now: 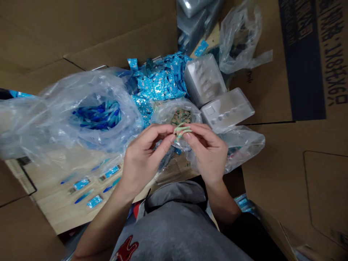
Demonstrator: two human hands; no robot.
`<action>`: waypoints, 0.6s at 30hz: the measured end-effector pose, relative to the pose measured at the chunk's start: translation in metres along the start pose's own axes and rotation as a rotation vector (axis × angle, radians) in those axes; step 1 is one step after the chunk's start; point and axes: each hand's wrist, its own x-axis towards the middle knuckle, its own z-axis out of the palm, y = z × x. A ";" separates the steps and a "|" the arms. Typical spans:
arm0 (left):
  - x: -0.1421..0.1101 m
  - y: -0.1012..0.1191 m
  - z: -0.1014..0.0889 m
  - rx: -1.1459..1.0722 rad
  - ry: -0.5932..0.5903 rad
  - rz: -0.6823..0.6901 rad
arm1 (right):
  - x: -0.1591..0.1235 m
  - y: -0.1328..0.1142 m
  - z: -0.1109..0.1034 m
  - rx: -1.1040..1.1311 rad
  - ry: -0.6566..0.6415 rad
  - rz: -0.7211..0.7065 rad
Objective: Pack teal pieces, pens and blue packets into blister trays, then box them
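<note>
both hands are mostly closed, with the left hand [144, 156] and right hand [208, 152] pinching a pale green strip [181, 130] at frame center, just above a clear plastic bag [163, 115] of small packets [181, 116].

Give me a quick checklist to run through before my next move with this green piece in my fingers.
1. Grip: ok, the left hand and right hand both pinch the pale green piece.
2. Piece intact: cannot tell, fingers cover part of it.
3. Clear bag of small pieces: ok, its mouth is open just behind the hands.
4. Blue sachets: ok, piled beyond that bag, off the hands.
5. Elbow room: not ok, the bag of blue strips sits close to the left hand.
6. Blue packets on the wooden board: ok, lying separately.
</note>
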 end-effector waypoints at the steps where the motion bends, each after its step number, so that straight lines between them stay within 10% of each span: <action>1: -0.001 0.002 -0.002 0.032 -0.018 0.030 | 0.000 0.000 0.000 -0.015 -0.009 0.006; 7: -0.002 0.002 -0.013 0.168 -0.125 0.173 | 0.006 0.006 -0.011 0.133 -0.205 0.055; 13: -0.002 0.001 -0.002 -0.041 0.040 0.016 | 0.000 0.008 -0.011 0.129 -0.163 0.042; 18: 0.012 -0.006 0.000 -0.075 -0.043 -0.010 | 0.000 0.009 -0.015 0.030 -0.118 0.127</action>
